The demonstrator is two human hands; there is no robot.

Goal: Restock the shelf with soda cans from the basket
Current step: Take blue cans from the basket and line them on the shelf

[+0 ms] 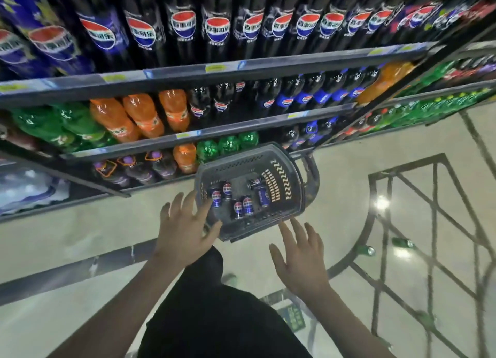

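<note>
Bright overhead light glares off the glossy floor (381, 202) at right. Wide-angle distortion bends the shelf (188, 74) edges; bottles (48, 43) at upper left are smeared with blur.

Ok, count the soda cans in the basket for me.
6 visible. In the basket: two at the left wall, two near the front, one lying centre-right, one behind it. More may be hidden.

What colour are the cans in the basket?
The cans in the grey basket are dark blue with a red-white-blue round logo; head view.
</note>
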